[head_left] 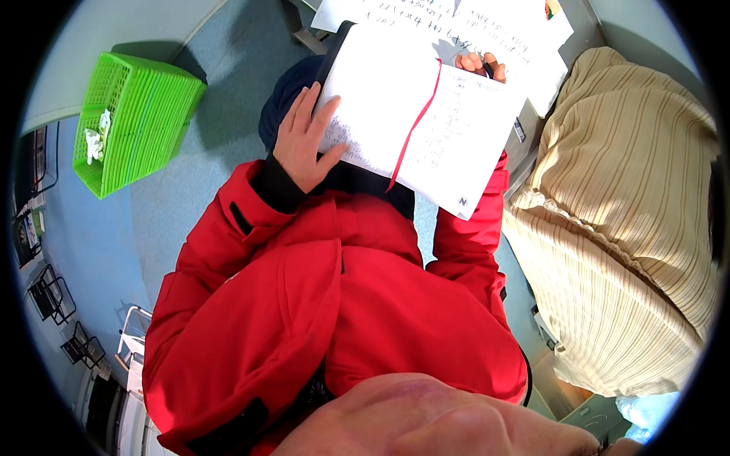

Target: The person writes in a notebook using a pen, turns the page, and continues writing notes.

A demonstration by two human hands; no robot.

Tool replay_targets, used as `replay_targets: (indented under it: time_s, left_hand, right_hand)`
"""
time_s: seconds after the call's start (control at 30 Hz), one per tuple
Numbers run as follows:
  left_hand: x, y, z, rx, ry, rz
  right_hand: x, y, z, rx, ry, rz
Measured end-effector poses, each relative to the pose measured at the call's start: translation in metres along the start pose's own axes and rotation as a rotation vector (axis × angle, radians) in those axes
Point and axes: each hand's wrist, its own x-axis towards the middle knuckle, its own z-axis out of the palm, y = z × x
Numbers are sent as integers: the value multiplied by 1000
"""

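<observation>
An open notebook (380, 83) with handwriting on its pages and a dark cover lies before me, tilted. A red ribbon bookmark (417, 121) runs down near its fold. My left hand (306, 144) rests on the left page's edge, fingers spread and thumb apart. My right arm passes beneath the notebook. The curled fingers of my right hand (480, 64) show at the far edge of the right page, gripping it; the palm is hidden. A small dark thing (488, 70) shows between those fingers, too small to name.
Handwritten white sheets (487, 30) lie beyond the notebook. On the left, a stack of green plastic baskets (156, 114) has crumpled white tissue (97, 140) inside. A striped beige cloth (616, 152) covers something bulky on the right. Black folding chairs (52, 295) stand far left.
</observation>
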Motion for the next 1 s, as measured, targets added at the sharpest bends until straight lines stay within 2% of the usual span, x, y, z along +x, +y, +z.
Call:
replay_targets:
  time_s: [0.37, 0.57, 0.77, 1.0]
  left_hand:
    - [0, 0, -1, -6, -17, -4]
    - [-1, 0, 0, 1, -18, -10]
    - [-1, -2, 0, -3, -7, 12]
    - [0, -1, 1, -3, -11, -6]
  right_hand:
    - [3, 0, -5, 32, -36, 22]
    - [0, 0, 4, -28, 14, -5]
    - [5, -3, -13, 67, -60, 104]
    - [3, -3, -9, 2, -38, 41]
